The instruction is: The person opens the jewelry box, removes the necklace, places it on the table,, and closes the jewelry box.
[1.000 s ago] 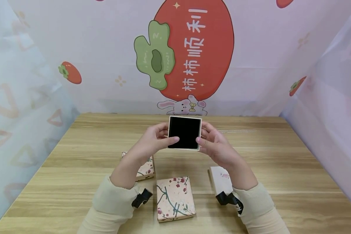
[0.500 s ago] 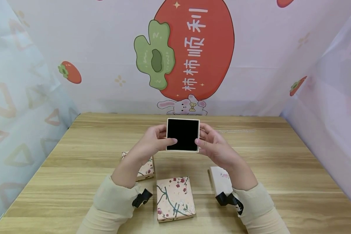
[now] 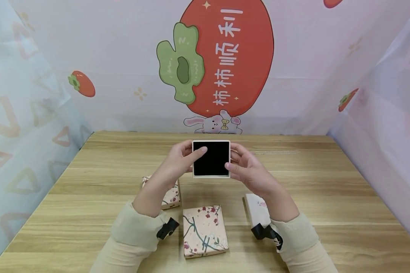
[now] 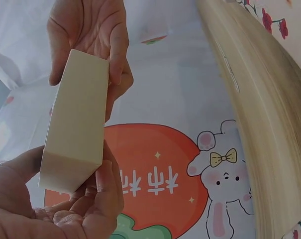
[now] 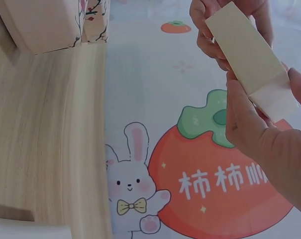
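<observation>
- The cream box (image 3: 213, 163) is held clear of the bench (image 3: 328, 197), squarely between the left hand (image 3: 179, 161) and the right hand (image 3: 251, 172); both touch it, so neither is nearer.
- Its black face, framed by a pale rim, faces the person; in the head view it is slightly wider than tall, its longer direction running from hand to hand.
- The wrist views show the outer wall as a long, plain strip, also spanning the hands.
- Left fingers grip the box at its left edge, the thumb lying over the black face towards its upper left.
- Right fingers grip the right edge, that thumb's tip lower, just inside the rim; the other fingers are bent behind.
- Both forearms reach forward and angle inward, sleeves at the near side, so the hands face each other across the box.
- A thin pale strand (image 3: 276, 152) lies on the bench beyond, on the right hand's side; what it is made of is too fine to tell.
- Nearer the person lie a white box (image 3: 257, 210) by the right wrist and a flowered box (image 3: 205, 231) between the forearms.
</observation>
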`<state>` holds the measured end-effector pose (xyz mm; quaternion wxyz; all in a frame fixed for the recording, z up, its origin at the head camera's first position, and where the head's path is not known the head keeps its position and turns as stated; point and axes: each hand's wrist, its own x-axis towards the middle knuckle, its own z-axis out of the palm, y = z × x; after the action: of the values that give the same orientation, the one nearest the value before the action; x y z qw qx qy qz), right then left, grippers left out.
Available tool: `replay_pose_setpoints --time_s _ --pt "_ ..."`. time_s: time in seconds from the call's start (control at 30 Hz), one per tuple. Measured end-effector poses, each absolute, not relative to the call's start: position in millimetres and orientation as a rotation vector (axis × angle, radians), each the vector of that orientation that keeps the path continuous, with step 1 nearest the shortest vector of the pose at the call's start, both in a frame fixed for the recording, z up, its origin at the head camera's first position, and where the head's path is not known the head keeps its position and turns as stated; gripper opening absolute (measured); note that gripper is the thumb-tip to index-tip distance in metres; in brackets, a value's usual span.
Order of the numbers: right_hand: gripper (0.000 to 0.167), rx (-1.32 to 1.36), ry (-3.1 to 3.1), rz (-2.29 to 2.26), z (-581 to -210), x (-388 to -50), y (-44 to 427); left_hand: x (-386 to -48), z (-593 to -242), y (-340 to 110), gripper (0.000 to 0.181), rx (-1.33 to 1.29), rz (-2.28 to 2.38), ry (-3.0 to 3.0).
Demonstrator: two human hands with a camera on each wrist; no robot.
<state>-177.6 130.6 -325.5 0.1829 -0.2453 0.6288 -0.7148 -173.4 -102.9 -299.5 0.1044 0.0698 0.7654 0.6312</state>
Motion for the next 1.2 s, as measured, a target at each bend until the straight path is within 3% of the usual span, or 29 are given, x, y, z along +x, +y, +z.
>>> replay_pose_setpoints --time_s 0.5,0.77,1.2 --pt "0.056 -0.686 1.800 -2.000 -327 -178 132 -172 -301 -104 0.033 0.202 1.873 2.278" --pt "0.054 -0.614 1.773 -2.061 -324 -180 138 -167 -304 -117 0.049 0.294 1.971 2.098" --pt "0.055 -0.621 1.729 -2.008 -323 -182 143 -167 -316 -123 0.051 0.296 2.080 1.873"
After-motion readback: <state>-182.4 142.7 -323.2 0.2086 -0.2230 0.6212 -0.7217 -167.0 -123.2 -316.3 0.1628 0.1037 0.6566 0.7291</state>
